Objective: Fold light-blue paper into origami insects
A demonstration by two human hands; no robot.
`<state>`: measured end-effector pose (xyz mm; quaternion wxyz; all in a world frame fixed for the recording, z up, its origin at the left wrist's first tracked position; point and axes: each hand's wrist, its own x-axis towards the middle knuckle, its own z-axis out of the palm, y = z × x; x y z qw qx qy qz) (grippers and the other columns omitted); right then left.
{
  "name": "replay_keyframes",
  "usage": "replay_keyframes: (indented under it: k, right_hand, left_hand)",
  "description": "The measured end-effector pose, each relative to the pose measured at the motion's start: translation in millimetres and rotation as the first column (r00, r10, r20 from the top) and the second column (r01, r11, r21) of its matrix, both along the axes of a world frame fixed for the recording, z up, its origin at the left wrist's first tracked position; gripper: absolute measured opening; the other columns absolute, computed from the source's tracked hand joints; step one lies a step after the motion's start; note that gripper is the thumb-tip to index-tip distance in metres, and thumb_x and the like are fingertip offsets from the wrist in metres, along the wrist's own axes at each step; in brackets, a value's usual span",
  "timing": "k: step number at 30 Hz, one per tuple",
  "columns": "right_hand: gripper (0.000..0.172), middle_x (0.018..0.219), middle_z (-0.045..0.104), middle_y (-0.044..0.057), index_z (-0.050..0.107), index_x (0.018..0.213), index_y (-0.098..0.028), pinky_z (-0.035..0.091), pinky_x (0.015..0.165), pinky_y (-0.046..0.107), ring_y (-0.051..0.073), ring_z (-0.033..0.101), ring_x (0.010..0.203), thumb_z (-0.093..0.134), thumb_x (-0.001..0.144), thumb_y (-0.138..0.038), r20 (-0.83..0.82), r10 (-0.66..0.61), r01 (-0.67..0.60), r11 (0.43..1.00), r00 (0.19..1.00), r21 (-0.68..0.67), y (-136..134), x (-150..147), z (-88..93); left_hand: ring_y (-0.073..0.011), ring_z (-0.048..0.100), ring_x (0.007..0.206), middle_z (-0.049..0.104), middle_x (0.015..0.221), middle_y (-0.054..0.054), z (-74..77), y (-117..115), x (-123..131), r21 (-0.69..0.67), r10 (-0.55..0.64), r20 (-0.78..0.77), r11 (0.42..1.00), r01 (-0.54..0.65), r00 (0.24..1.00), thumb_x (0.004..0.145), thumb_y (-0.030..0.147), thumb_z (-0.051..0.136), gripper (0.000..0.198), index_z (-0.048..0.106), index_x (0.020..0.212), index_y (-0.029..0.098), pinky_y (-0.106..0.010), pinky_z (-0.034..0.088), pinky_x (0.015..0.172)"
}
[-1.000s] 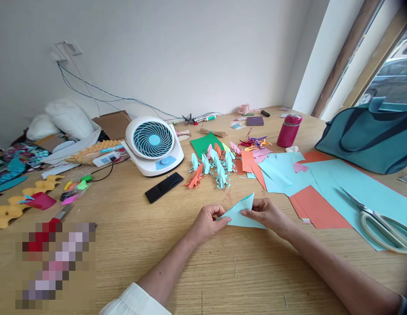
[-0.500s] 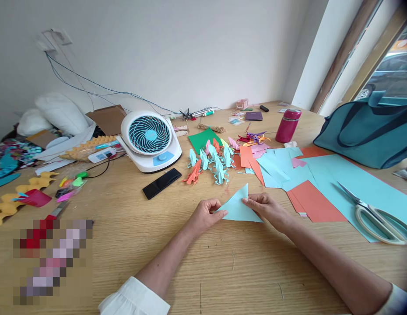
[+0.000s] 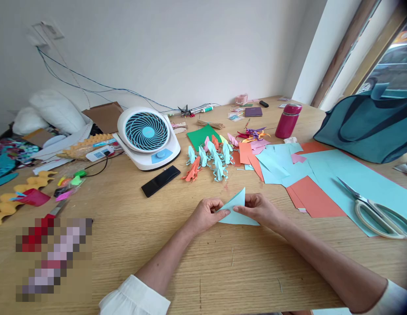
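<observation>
A light blue sheet of paper (image 3: 238,217), folded to a triangular shape with one corner pointing up, is held between both hands just above the wooden table. My left hand (image 3: 208,214) pinches its left side, thumb on the near face. On the right, my right hand (image 3: 261,210) grips the sheet with its thumb pressed on the face near the middle; its other fingers are partly hidden behind the paper. Beyond the hands stand several folded paper figures, light blue (image 3: 219,168) and orange (image 3: 192,170).
Scissors (image 3: 376,214) lie on large blue paper (image 3: 341,170) at the right, beside orange sheets (image 3: 317,199). A magenta flask (image 3: 288,121) and a teal bag (image 3: 364,127) stand farther back. Left of the figures are a black phone (image 3: 160,181) and a white fan (image 3: 147,131).
My right hand has shifted slightly left, its thumb sliding inward over the paper toward my left thumb. The paper's raised corner has moved a little left. My left hand stays nearly in place.
</observation>
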<state>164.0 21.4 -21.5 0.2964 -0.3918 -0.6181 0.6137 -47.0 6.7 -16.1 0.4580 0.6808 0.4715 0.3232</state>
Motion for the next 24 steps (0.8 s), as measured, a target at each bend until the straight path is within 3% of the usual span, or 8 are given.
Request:
replay_keyframes:
  k: [6,11,15,21,24]
  right_hand:
    - [0.044,0.058,0.058,-0.001,0.068,0.071,-0.013,0.027,0.045,0.022,0.008,0.039,0.049,0.078,0.064,-0.056,0.049,-0.087,0.086,0.996,0.995,0.016,1,-4,-8.6]
    - [0.050,0.059,0.054,-0.002,0.065,0.069,-0.015,0.030,0.048,0.023,0.009,0.040,0.051,0.071,0.069,-0.064,-0.016,-0.090,0.090,0.996,0.996,-0.006,-2,-3,1.2]
    - [0.056,0.054,0.047,-0.003,0.056,0.059,-0.017,0.029,0.050,0.024,0.009,0.036,0.051,0.063,0.075,-0.070,-0.056,-0.163,0.164,0.987,0.985,0.000,-1,4,7.9]
    - [0.058,0.061,0.052,0.001,0.058,0.057,-0.017,0.034,0.055,0.026,0.012,0.040,0.059,0.065,0.072,-0.072,-0.065,-0.211,0.216,0.973,0.975,0.084,-1,7,14.6]
    - [0.054,0.061,0.049,0.000,0.059,0.061,-0.017,0.032,0.053,0.025,0.011,0.039,0.058,0.067,0.073,-0.069,-0.038,-0.131,0.134,0.986,0.991,0.095,-5,3,13.6]
  left_hand:
    - [-0.0091,0.037,0.059,0.043,0.062,0.004,0.9,-2,2,0.090,-0.005,-0.090,0.996,0.013,0.996,0.079,0.035,0.065,0.031,0.049,0.060,0.016,-0.023,0.028,0.054]
    - [-0.0090,0.036,0.058,0.041,0.062,0.004,1.3,-2,2,0.096,-0.012,-0.102,0.995,0.022,0.995,0.079,0.035,0.064,0.033,0.046,0.059,0.017,-0.024,0.027,0.055]
    - [-0.0090,0.035,0.058,0.040,0.061,0.005,0.3,0,0,0.091,-0.022,-0.101,0.995,0.032,0.995,0.079,0.035,0.065,0.034,0.044,0.058,0.017,-0.024,0.027,0.055]
    - [-0.0078,0.032,0.056,0.036,0.059,0.006,1.8,-2,0,0.038,-0.077,-0.039,0.996,0.078,0.996,0.078,0.039,0.068,0.037,0.047,0.058,0.016,-0.023,0.025,0.053]
    - [-0.0077,0.038,0.058,0.045,0.065,0.004,1.1,-5,1,0.001,-0.098,0.058,0.995,0.098,0.994,0.076,0.046,0.071,0.038,0.056,0.064,0.014,-0.022,0.028,0.053]
